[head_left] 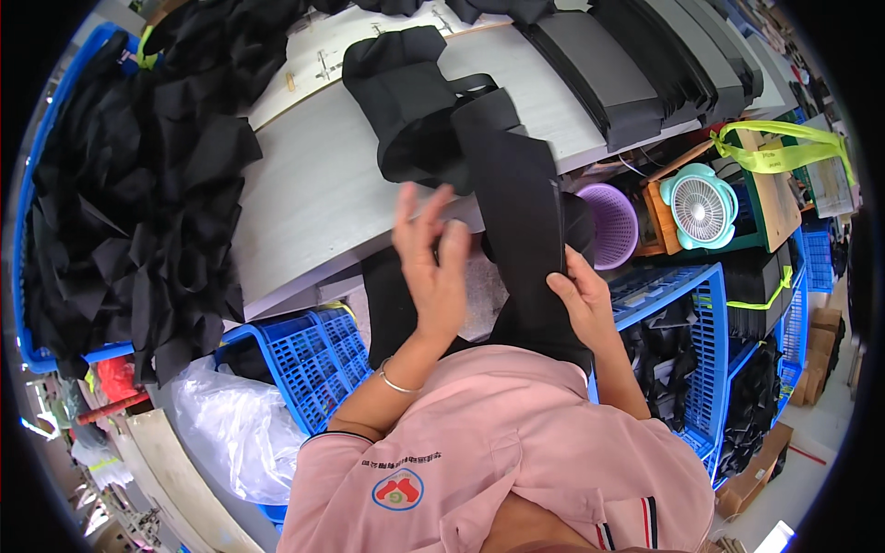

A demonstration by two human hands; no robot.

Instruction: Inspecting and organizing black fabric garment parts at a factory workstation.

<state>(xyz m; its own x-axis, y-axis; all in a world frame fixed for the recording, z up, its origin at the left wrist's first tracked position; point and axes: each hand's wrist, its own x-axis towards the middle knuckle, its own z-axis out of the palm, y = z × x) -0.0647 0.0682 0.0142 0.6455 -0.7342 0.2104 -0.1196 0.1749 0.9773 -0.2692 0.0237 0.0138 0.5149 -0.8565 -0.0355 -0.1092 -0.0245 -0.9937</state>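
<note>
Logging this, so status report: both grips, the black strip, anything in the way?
Left grip open, empty. Right grip holding black strip by its edge. Bunched black fabric at its far end, possibly obstructing.

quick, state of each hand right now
Left hand: open, fingers apart, nothing visibly held.
Right hand: closed, pinching the edge of a black panel.
</note>
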